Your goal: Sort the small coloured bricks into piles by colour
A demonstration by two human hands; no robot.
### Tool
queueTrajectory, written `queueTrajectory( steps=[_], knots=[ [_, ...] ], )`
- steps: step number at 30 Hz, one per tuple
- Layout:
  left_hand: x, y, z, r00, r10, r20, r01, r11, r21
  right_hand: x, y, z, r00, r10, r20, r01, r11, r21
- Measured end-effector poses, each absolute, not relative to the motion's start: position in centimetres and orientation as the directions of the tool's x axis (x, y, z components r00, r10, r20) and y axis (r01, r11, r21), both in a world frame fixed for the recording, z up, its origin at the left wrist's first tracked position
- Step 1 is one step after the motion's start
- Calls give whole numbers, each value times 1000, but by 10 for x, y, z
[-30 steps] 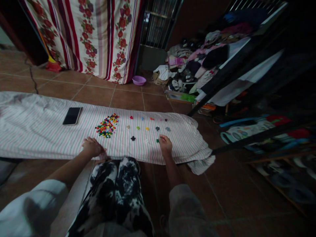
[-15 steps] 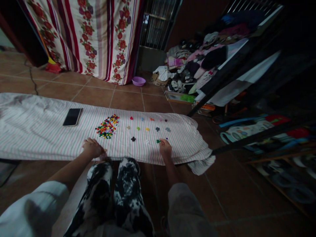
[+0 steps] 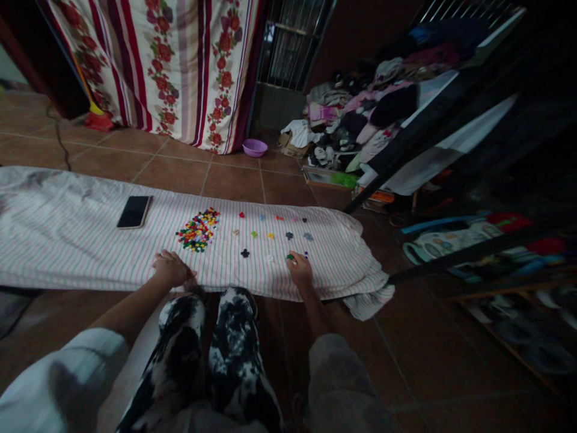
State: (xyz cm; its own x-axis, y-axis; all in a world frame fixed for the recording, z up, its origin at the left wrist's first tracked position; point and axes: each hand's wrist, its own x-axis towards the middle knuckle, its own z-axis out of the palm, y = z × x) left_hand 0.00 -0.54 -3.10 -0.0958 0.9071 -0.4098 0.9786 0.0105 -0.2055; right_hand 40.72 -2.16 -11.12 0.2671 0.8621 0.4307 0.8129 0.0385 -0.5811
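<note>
On the striped cloth my left hand lies at the near edge, its fingers resting loosely and holding nothing I can see. My right hand is at the right part of the cloth, thumb and forefinger pinched at a small green piece. Just beyond its fingers sits a purple piece. To its left are a white cluster and a black cluster. A mixed heap of small coloured pieces lies between my hands, farther back.
Rows of small groups, among them yellow, dark grey and red, lie beyond my right hand. A phone rests at the left. Past the cloth are a purple basin, a floral curtain and piled clothes.
My right hand's fingers have shifted slightly at the green pieces. My left hand's fingers have moved a little while it stays at the cloth's edge. The view has tilted slightly.
</note>
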Motion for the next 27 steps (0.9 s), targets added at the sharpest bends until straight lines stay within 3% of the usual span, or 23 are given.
queueTrajectory(
  steps=[17, 27],
  knots=[
    [4, -4, -25, -127, 887, -445, 975, 29, -221, 404, -17, -117, 176, 870, 460, 875, 76, -479],
    [1, -2, -33, -121, 906, -406, 977, 38, -208, 404, -20, -118, 271, 832, 483, 825, 58, -562]
  ],
)
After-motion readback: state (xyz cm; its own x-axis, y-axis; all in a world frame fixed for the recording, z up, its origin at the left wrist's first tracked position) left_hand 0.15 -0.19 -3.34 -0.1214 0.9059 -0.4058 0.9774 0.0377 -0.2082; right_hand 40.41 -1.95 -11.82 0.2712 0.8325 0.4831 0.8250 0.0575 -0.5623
